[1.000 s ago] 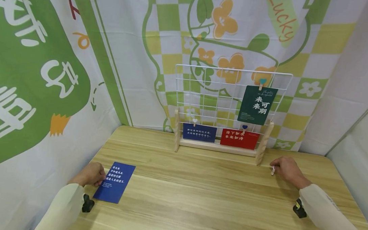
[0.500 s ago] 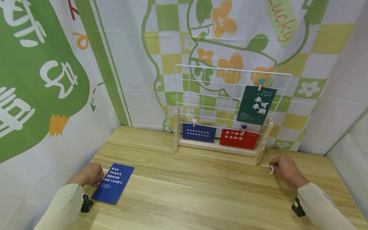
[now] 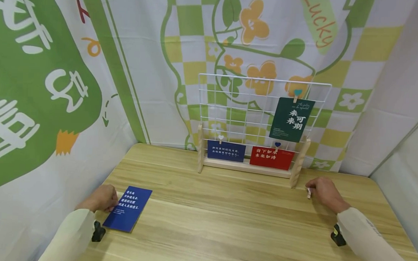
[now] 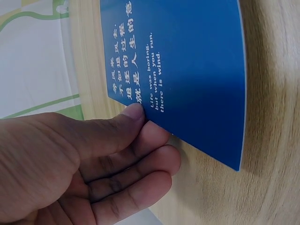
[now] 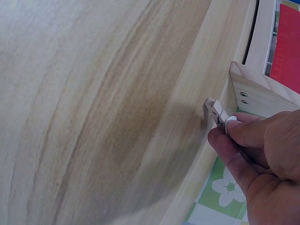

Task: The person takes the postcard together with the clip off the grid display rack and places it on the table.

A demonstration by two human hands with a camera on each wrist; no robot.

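Note:
My left hand (image 3: 103,198) pinches the long left edge of a blue card (image 3: 130,214) with white lettering. In the left wrist view the thumb lies on top of the blue card (image 4: 201,84) and the forefinger is under it. Over at the right, my right hand (image 3: 326,193) holds a small wooden clothespin (image 3: 309,193) between thumb and forefinger. The right wrist view shows the clothespin (image 5: 215,112) with a white piece at its thumb end, its tip pointing away from the fingers. The right hand is beside the rack's right wooden post.
A white wire grid rack (image 3: 237,104) on a wooden base (image 3: 245,168) stands at the table's back. Clothespins with hearts hold a green card (image 3: 282,121), a red card (image 3: 263,161) and another blue card (image 3: 225,156) on it. Printed curtains (image 3: 145,67) enclose the table (image 3: 226,223).
The blue card's near edge has lifted slightly off the table in my left hand's pinch. My right hand stays almost still with the clothespin.

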